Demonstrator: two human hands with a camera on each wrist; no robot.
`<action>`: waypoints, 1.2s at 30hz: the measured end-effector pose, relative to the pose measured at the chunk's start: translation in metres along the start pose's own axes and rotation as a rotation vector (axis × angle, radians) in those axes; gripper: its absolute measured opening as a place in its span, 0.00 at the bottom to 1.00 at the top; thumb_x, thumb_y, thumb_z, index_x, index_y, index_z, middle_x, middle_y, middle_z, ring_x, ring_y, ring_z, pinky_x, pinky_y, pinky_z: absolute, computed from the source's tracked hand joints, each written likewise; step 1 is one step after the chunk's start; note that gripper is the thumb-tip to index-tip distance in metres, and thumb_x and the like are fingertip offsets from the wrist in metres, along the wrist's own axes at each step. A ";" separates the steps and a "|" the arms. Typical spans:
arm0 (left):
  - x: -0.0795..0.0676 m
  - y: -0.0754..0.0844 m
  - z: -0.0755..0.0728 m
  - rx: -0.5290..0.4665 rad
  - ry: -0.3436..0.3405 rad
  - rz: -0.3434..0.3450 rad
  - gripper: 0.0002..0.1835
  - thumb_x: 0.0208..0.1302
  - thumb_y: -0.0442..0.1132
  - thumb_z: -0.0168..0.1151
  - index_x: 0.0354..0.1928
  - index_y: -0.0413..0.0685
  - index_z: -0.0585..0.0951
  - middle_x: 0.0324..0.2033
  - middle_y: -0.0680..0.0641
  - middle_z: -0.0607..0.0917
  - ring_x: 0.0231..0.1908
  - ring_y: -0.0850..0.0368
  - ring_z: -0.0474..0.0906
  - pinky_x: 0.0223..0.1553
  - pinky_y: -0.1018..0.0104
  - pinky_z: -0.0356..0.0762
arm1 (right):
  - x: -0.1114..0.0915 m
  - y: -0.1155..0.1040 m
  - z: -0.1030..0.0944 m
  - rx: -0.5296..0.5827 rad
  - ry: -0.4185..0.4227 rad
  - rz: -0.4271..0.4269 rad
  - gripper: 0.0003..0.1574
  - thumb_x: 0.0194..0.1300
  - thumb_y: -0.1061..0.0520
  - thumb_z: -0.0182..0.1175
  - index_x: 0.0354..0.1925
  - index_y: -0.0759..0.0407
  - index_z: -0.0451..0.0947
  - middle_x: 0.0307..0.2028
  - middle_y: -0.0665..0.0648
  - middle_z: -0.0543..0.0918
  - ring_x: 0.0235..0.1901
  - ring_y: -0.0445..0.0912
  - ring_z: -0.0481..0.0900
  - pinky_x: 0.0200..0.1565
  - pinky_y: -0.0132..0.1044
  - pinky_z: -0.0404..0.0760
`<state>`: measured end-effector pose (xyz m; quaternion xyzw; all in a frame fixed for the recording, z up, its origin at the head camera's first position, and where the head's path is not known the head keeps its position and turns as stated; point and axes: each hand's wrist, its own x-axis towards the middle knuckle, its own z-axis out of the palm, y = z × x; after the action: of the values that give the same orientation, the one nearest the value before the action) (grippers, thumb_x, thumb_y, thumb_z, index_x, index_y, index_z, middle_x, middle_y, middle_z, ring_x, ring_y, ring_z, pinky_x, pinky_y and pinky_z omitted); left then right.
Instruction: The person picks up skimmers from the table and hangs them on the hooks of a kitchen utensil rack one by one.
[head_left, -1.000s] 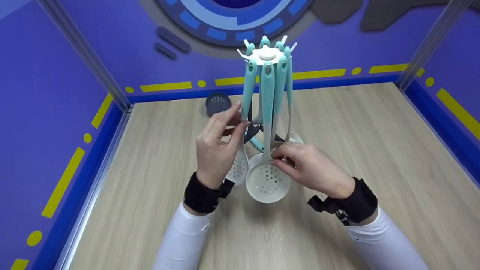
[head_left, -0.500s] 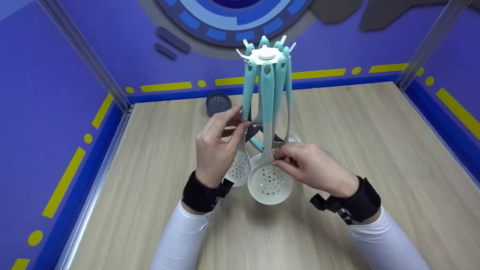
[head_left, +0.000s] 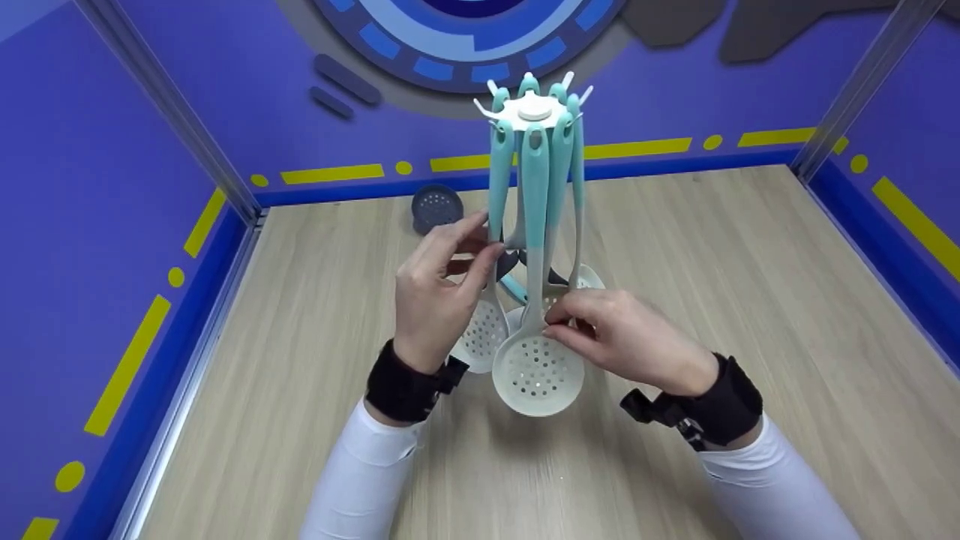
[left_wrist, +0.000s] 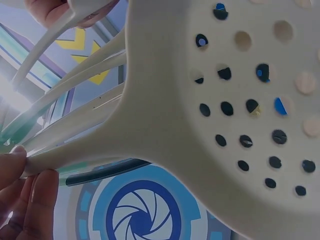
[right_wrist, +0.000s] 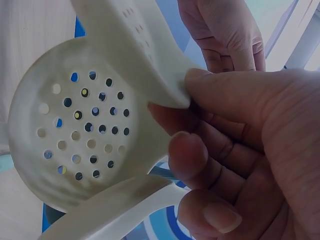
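Observation:
A white rack (head_left: 534,110) holds several hanging kitchen utensils with teal handles. At its left side, my left hand (head_left: 444,289) pinches the handle of a perforated skimmer (head_left: 481,330) between thumb and fingers; the same skimmer's pale holed head fills much of the left wrist view. My right hand (head_left: 630,337) pinches the front skimmer (head_left: 538,375) where its neck meets the round head. Close up in the right wrist view, thumb and index finger of the right hand (right_wrist: 235,135) hold that rim. Other utensil heads behind are partly hidden.
A dark perforated round utensil head (head_left: 437,208) shows at the back left, beyond the left hand. Further pale utensil heads (head_left: 590,277) hang behind the right hand. Blue printed panels (head_left: 675,90) enclose the wooden tabletop (head_left: 750,300) at the back and sides.
The left skimmer and the left hand have shifted slightly right. The front skimmer's head has swung a little lower in view. Both hands keep their holds.

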<state>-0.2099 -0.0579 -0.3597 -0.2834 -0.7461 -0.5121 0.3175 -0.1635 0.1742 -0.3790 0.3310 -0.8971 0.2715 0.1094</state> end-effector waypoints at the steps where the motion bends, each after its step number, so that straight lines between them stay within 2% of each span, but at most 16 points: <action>1: 0.000 -0.001 0.000 0.001 -0.001 -0.001 0.20 0.65 0.44 0.67 0.57 0.49 0.82 0.40 0.50 0.87 0.40 0.66 0.86 0.36 0.75 0.86 | 0.000 0.000 0.000 0.001 0.000 0.000 0.05 0.67 0.51 0.65 0.40 0.48 0.84 0.34 0.41 0.85 0.30 0.33 0.76 0.31 0.27 0.81; 19: 0.001 -0.003 0.003 0.003 -0.020 0.014 0.20 0.67 0.44 0.65 0.58 0.49 0.80 0.41 0.50 0.87 0.40 0.64 0.86 0.36 0.76 0.85 | 0.001 -0.002 0.003 0.021 -0.006 -0.018 0.06 0.68 0.50 0.64 0.41 0.49 0.83 0.35 0.42 0.86 0.31 0.33 0.78 0.31 0.26 0.82; 29: -0.002 -0.002 0.004 -0.013 -0.033 0.021 0.20 0.67 0.44 0.65 0.59 0.47 0.80 0.41 0.48 0.87 0.40 0.63 0.86 0.38 0.76 0.86 | 0.002 -0.002 0.009 0.043 0.020 -0.085 0.07 0.68 0.53 0.64 0.44 0.51 0.83 0.38 0.45 0.87 0.36 0.35 0.83 0.36 0.30 0.86; 36: -0.002 -0.003 0.003 -0.015 -0.041 0.012 0.20 0.67 0.44 0.65 0.59 0.47 0.80 0.41 0.49 0.88 0.40 0.64 0.86 0.38 0.75 0.86 | 0.002 -0.003 0.009 0.027 0.020 -0.084 0.08 0.68 0.52 0.64 0.44 0.51 0.83 0.39 0.45 0.87 0.38 0.35 0.83 0.38 0.30 0.86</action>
<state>-0.2111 -0.0561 -0.3642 -0.3007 -0.7471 -0.5097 0.3029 -0.1634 0.1665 -0.3842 0.3673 -0.8775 0.2818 0.1251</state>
